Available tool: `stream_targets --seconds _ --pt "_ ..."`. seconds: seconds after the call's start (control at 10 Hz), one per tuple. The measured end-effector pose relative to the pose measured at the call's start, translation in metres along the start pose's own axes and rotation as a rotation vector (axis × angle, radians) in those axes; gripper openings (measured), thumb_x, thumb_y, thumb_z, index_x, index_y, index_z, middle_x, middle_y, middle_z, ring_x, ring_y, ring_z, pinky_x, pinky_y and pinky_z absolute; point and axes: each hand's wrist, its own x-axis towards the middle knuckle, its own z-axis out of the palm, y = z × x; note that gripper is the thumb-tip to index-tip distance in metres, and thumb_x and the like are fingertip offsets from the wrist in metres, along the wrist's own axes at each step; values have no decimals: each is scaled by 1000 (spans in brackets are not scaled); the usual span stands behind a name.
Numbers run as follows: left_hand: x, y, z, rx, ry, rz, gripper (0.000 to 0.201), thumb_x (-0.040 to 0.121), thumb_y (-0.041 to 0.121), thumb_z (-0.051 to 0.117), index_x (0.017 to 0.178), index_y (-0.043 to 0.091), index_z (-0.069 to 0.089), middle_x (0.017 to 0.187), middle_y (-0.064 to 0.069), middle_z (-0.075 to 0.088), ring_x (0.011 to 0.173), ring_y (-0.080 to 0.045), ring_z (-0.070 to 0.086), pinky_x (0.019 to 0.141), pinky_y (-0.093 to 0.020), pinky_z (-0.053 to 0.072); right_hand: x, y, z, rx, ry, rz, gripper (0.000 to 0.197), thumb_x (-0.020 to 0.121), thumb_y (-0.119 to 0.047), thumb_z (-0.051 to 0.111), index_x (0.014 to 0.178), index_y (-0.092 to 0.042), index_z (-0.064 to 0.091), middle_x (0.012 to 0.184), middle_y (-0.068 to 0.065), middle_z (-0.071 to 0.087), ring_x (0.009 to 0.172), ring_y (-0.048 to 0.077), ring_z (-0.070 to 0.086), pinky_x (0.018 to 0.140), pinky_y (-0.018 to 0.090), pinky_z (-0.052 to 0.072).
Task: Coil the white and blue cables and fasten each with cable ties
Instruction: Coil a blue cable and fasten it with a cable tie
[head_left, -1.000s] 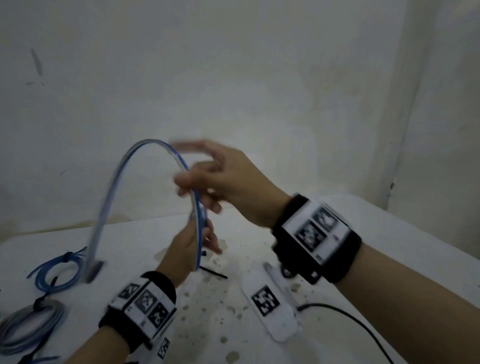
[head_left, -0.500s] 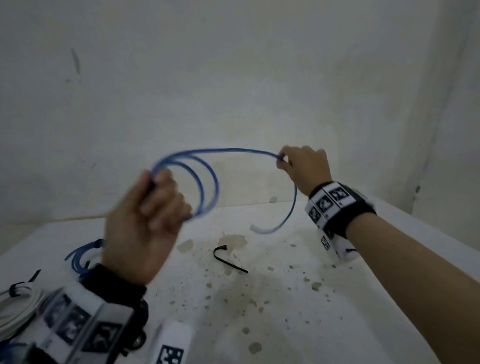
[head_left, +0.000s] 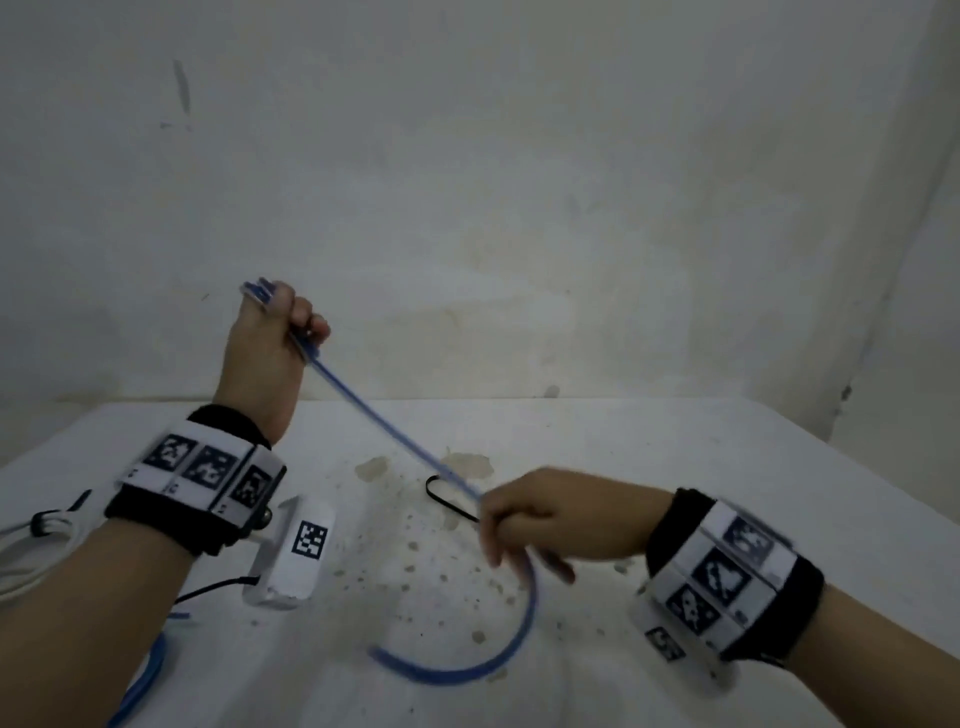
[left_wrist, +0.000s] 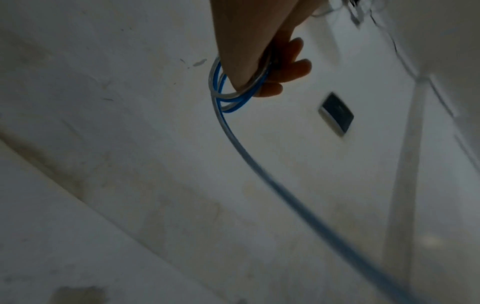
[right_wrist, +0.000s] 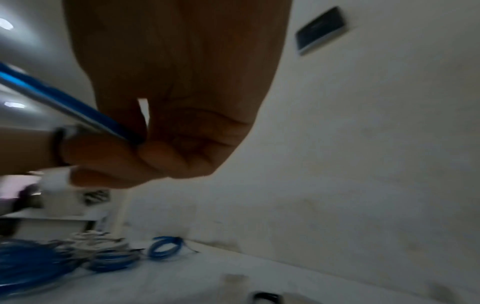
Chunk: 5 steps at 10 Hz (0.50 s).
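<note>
My left hand (head_left: 283, 322) is raised above the table and grips small loops of the blue cable (head_left: 384, 426); the left wrist view shows these loops (left_wrist: 233, 96) wound round the fingers. From there the cable runs taut, down and right, to my right hand (head_left: 519, 519), which pinches it low over the table. Beyond that hand the free end (head_left: 467, 670) curves down and left. In the right wrist view the cable (right_wrist: 67, 105) enters the curled fingers from the left. A black cable tie (head_left: 447, 501) lies on the table behind the right hand.
A stained white table (head_left: 675, 467) stands against a pale wall. A coiled white cable (head_left: 31, 545) with a black tie lies at the left edge, with more blue cable (head_left: 150, 670) near the front left. Several blue coils (right_wrist: 103, 259) show in the right wrist view.
My left hand has risen and turned with the loops. My right hand has come down from beside the wall to just above the table, pulling the cable straight between the hands.
</note>
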Motion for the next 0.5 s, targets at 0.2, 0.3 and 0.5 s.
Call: stream_targets --seconds 0.2,0.3,0.5 --pt "-51 -15 23 370 -215 -410 18 92 -3 40 81 11 41 62 -2 45 54 2 53 62 -23 48 9 -83 12 80 89 -372 16 92 -6 50 102 0 61 70 5 60 45 12 47 48 19 43" --pt "-92 -31 19 489 -450 -779 51 65 38 81 83 5 46 54 -5 44 40 -3 50 45 -25 47 29 -103 -19 -8 579 -453 19 90 -13 56 91 -1 70 72 -5 57 61 3 51 61 16 44" --pt "-118 -31 21 40 -393 -522 58 80 57 26 57 15 57 38 7 29 31 -4 19 36 -17 22 63 -73 -80 514 998 -202 73 84 2 62 144 -8 22 72 10 60 44 10 55 40 15 41"
